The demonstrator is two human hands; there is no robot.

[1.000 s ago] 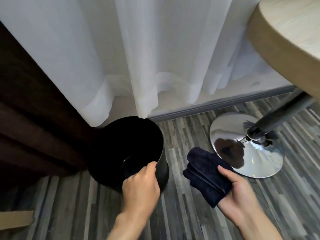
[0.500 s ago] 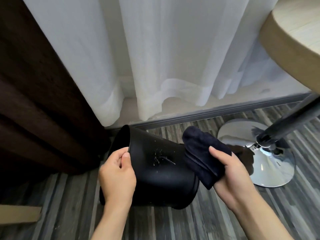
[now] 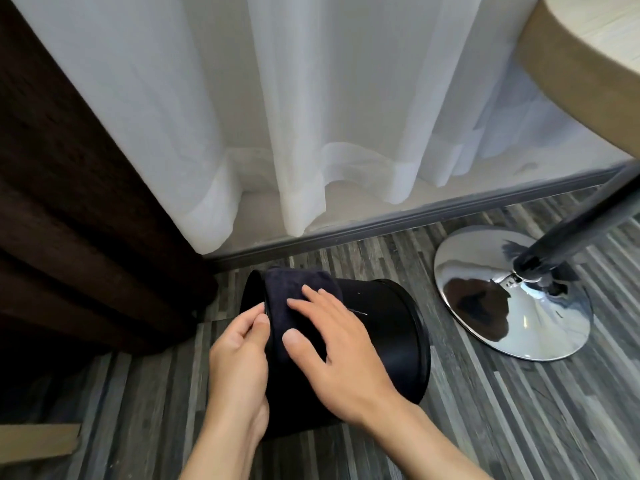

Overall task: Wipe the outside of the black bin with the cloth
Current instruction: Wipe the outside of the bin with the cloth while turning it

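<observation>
The black bin [image 3: 388,327] lies tipped on its side on the floor, its open mouth to the left and its base to the right. My left hand [image 3: 239,362] grips the rim of the mouth. A folded dark blue cloth [image 3: 294,289] is draped over the bin's upper outside wall near the rim. My right hand [image 3: 339,351] lies flat on the cloth with its fingers spread, pressing it against the bin.
A dark brown curtain [image 3: 69,220] hangs at the left and a sheer white curtain [image 3: 311,116] behind the bin. A chrome table base [image 3: 502,313] with its pole stands at the right, under a round wooden tabletop [image 3: 588,57]. A cardboard piece [image 3: 38,441] lies lower left.
The bin went from upright to lying on its side. My right hand brought the cloth from beside the bin onto its upper wall near the rim. My left hand stayed on the rim.
</observation>
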